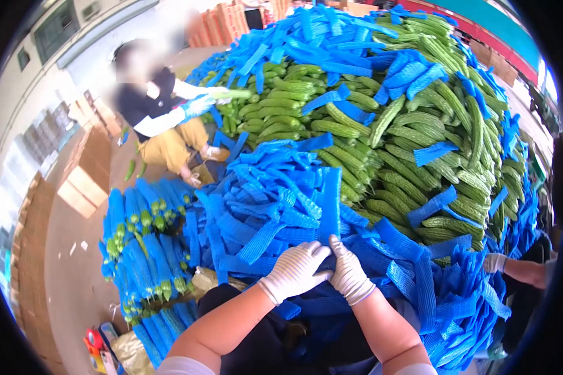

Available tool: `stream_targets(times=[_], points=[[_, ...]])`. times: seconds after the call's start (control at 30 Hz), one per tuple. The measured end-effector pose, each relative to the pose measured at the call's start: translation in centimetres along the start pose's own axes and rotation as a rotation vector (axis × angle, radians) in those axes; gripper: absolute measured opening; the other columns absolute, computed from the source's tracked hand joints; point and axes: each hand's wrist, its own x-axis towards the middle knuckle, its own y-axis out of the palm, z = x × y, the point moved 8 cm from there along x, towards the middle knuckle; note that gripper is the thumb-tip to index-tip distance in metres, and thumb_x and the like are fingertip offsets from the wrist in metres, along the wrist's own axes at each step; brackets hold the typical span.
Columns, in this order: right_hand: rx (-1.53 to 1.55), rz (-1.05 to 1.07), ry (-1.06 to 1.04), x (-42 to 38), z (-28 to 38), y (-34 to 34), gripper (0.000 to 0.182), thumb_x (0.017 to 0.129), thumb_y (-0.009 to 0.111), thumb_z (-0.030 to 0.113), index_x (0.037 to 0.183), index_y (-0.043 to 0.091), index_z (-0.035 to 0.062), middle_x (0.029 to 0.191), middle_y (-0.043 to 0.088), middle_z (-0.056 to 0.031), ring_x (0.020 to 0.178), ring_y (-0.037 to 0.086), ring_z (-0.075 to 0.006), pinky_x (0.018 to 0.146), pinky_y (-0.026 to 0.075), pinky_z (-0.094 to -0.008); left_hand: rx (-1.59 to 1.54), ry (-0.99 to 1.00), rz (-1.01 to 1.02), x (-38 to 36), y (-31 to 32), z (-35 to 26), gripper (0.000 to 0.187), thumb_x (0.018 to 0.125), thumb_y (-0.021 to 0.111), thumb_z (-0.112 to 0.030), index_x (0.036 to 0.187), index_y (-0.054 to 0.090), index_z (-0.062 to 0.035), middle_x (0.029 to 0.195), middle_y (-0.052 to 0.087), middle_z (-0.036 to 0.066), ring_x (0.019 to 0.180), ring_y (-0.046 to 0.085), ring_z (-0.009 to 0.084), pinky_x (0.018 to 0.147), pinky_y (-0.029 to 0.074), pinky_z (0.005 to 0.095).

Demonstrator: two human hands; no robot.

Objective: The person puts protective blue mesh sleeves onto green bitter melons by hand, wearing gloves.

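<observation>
Both my hands wear white striped gloves and meet low in the middle of the view. My right hand (pixel 351 275) pinches the lower end of a flat blue mesh sleeve (pixel 331 203), which stands upright above the fingers. Close beside it, my left hand (pixel 297 270) has its fingers curled at the same end of the sleeve; part of its grip is hidden. Around them lies a heap of loose blue mesh sleeves (pixel 263 187). Beyond the heap rises a big pile of green bumpy gourds (pixel 413 137) with more blue sleeves scattered over it.
Sleeved gourds (pixel 147 262) lie in rows at the left. A seated co-worker (pixel 153 106) holds a gourd at the upper left, near cardboard boxes (pixel 87 169). Another person's gloved hand (pixel 495 262) is at the right. A red tape dispenser (pixel 95 350) sits lower left.
</observation>
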Motion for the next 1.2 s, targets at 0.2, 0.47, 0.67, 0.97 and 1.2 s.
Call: stream_targets(times=[0.2, 0.47, 0.67, 0.97, 1.2], points=[[0.097, 0.141, 0.084, 0.7, -2.0, 0.4, 0.026, 0.093, 0.059, 0.033, 0.102, 0.06, 0.0087, 0.099, 0.061, -0.0044, 0.092, 0.058, -0.0193, 0.076, 0.054, -0.0395, 0.009, 0.013, -0.106, -0.7, 0.0, 0.4, 0.026, 0.08, 0.064, -0.026, 0.096, 0.056, -0.0068, 0.087, 0.059, 0.014, 0.079, 0.06, 0.0338, 0.067, 0.049, 0.0445], [-0.477, 0.335, -0.043, -2.7, -0.3, 3.9, 0.06, 0.084, 0.068, 0.044, 0.129, 0.044, 0.0116, 0.108, 0.055, -0.0015, 0.103, 0.054, -0.0137, 0.085, 0.048, -0.0348, -0.646, -0.307, -0.065, -2.4, -0.1, 4.6, 0.013, 0.087, 0.061, -0.015, 0.094, 0.063, -0.0037, 0.08, 0.064, 0.014, 0.07, 0.062, 0.0239, 0.065, 0.049, 0.0333], [-0.555, 0.498, -0.057, -2.9, -0.4, 4.7, 0.075, 0.079, 0.077, 0.021, 0.138, 0.034, 0.0052, 0.111, 0.055, -0.0037, 0.086, 0.054, -0.0097, 0.077, 0.046, -0.0204, -0.94, -0.455, -0.015, -3.8, 0.1, 5.1, 0.018, 0.091, 0.055, -0.009, 0.107, 0.062, -0.0034, 0.079, 0.062, 0.001, 0.065, 0.055, 0.0082, 0.06, 0.046, 0.0244], [-0.647, 0.437, -0.346, -4.2, 0.9, 6.0, 0.054, 0.09, 0.065, 0.017, 0.135, 0.04, 0.0005, 0.118, 0.057, -0.0055, 0.107, 0.051, -0.0111, 0.094, 0.041, -0.0276, -1.0, -0.263, -0.144, -3.4, -0.8, 4.8, 0.027, 0.091, 0.053, -0.002, 0.117, 0.056, -0.0055, 0.088, 0.058, 0.001, 0.073, 0.054, 0.0073, 0.067, 0.046, 0.0217], [-0.707, 0.047, -0.49, -0.7, 5.1, 1.1, 0.036, 0.088, 0.06, 0.007, 0.122, 0.053, 0.0008, 0.104, 0.065, -0.0097, 0.092, 0.063, -0.0168, 0.082, 0.051, -0.0297, -1.176, -0.389, -0.18, -3.5, -2.5, 5.3, 0.027, 0.091, 0.053, -0.004, 0.117, 0.056, -0.0072, 0.08, 0.054, -0.003, 0.066, 0.049, 0.0038, 0.059, 0.042, 0.0184]])
